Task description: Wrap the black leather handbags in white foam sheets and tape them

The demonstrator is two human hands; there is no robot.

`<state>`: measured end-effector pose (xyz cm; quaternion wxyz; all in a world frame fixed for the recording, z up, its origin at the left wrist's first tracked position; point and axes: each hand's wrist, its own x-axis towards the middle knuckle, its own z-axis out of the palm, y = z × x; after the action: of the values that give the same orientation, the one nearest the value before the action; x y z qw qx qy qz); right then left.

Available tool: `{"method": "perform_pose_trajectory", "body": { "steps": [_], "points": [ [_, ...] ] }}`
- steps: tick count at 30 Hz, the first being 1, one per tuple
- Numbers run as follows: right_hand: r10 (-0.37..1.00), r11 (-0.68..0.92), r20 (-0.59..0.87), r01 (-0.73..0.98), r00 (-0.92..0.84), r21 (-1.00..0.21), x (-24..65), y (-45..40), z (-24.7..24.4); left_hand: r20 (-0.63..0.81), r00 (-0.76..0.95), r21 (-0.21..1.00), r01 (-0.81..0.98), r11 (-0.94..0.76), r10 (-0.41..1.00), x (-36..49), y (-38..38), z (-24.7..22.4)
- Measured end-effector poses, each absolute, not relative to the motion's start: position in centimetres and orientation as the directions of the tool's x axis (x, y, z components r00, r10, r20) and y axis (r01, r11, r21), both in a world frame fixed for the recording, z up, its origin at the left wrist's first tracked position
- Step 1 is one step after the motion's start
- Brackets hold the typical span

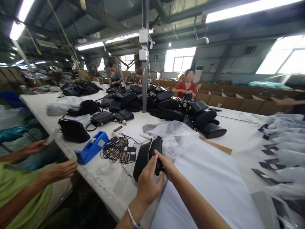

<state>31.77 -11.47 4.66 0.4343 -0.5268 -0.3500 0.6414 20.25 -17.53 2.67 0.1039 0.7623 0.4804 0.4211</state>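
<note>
A small black handbag with a gold zip stands on the table edge in front of me. My left hand, with a silver bangle at the wrist, holds its near side, fingers pointing up along it. From the right, my right hand grips the bag by its top and side, and its fingertips meet those of the left. Part of the bag is hidden behind both hands. Just beyond it lies a crumpled clear plastic sheet. Black hang tags with cords are heaped to its left.
A blue tape dispenser stands left, near a co-worker's hands. Black bags are piled around a metal post. White paper sheets lie right, with wrapped, tagged bags beyond. Other people work across the table.
</note>
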Motion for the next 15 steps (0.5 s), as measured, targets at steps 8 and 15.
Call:
{"method": "perform_pose_trajectory", "body": {
  "steps": [8, 15],
  "points": [
    [0.953, -0.294, -0.303, -0.239, 0.003, -0.926, 31.9, -11.8, 3.7, 0.269, 0.053, 0.928, 0.252, -0.273, 0.962, 19.1, -15.8, 2.1],
    [0.991, -0.128, -0.131, -0.345, -0.012, -0.93, 32.4, -12.8, 2.2, 0.082, -0.234, 0.983, -0.14, -0.118, 0.969, 18.9, -15.1, 1.4]
  ]
}}
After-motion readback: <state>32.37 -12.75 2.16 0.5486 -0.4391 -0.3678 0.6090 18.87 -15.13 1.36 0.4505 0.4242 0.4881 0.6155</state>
